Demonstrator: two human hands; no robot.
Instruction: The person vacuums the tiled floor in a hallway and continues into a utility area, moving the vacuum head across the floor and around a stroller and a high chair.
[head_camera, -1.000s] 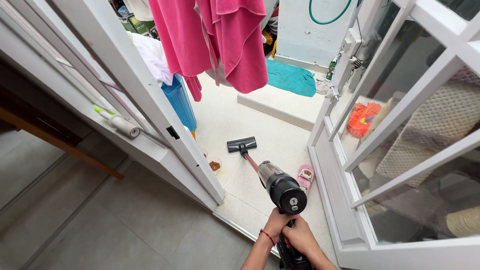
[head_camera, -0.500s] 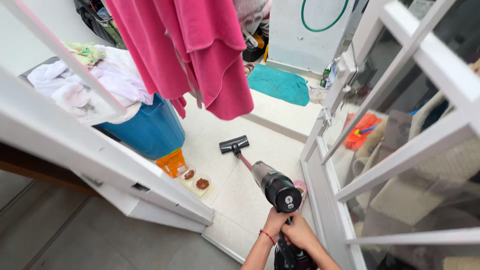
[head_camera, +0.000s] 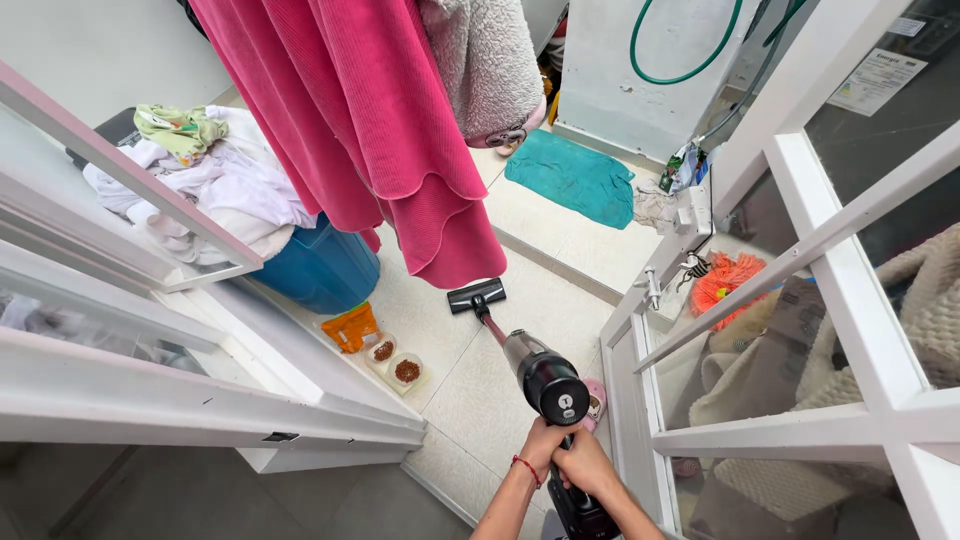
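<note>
Both hands (head_camera: 565, 462) grip vacuum (head_camera: 545, 385); handle base cut off, grip hidden.

Single head view, looking steeply down and forward through a doorway. Close to the hands (head_camera: 565, 462) at bottom edge; floor (head_camera: 470, 385) farther off.

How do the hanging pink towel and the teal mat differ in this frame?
The pink towel hangs in folds above the floor, while the teal mat lies flat on the raised step. The pink towel hangs near the vacuum head; the teal mat lies farther back, by the white appliance. Both are soft fabric.
</note>
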